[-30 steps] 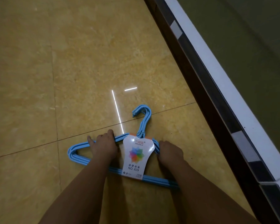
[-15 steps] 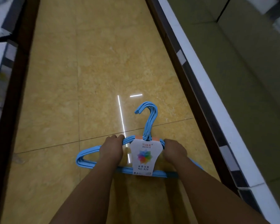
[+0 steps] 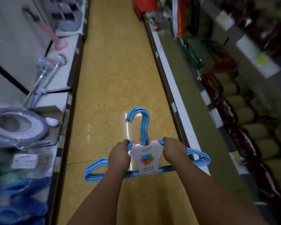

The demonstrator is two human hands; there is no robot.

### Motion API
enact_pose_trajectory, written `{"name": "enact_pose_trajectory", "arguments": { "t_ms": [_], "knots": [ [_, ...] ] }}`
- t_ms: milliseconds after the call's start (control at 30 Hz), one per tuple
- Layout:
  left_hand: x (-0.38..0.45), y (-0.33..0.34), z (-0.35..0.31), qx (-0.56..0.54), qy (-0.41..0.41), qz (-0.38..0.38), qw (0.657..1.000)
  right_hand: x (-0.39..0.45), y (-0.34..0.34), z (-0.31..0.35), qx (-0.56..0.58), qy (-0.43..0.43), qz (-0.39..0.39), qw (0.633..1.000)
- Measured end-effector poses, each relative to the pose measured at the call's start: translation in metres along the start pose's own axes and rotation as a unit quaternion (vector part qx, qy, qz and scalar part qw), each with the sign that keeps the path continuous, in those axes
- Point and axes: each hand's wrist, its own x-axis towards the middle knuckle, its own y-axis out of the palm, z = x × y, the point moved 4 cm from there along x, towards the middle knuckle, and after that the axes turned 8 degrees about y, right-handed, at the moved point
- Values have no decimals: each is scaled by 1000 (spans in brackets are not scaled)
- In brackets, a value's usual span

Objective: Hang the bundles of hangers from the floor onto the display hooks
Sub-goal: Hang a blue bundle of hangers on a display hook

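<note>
Your left hand [image 3: 119,155] and right hand [image 3: 173,151] each curl around a shoulder of the blue hanger bundle [image 3: 94,169], one on either side of the white card label [image 3: 146,157] printed "NO 829". You hold the bundle in front of you above the yellow tiled floor [image 3: 113,70], hooks [image 3: 140,118] pointing away from you and their open ends turned to your left. An orange band at the label's top edge wraps the hanger necks.

To your left, a white shelf edge [image 3: 66,101] carries a wrapped grey ring-shaped item [image 3: 15,127] — darker blue plastic goods [image 3: 21,202] lie nearer you, below it. Further along stand metal-handled tools [image 3: 44,75]. To your right, the shelving [image 3: 177,101] holds blurred dark-red and green goods; their type cannot be determined.
</note>
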Motion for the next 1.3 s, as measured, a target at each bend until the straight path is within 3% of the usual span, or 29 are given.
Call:
{"name": "enact_pose_trajectory", "arguments": {
  "t_ms": [267,400,533,833,933,1300],
  "knots": [
    [-70,-175,-54,10,-21,-49,999,-117,-147,52,-14,-71,-58,996],
    [-103,-238,-64,14,-24,-65,997,-166,-188,75,-57,-130,-124,982],
    [-133,-283,-61,-2,-13,-86,996,-201,-210,91,-68,-161,-130,976],
    [-217,-320,-43,-5,-100,-186,978,-263,-225,142,-117,-249,-142,951],
    [-252,-324,-41,12,-151,-237,960,-286,-224,152,-142,-295,-148,933],
    [-401,-322,-52,30,-352,-299,886,-393,-195,165,-196,-461,-130,855]
  ]
}}
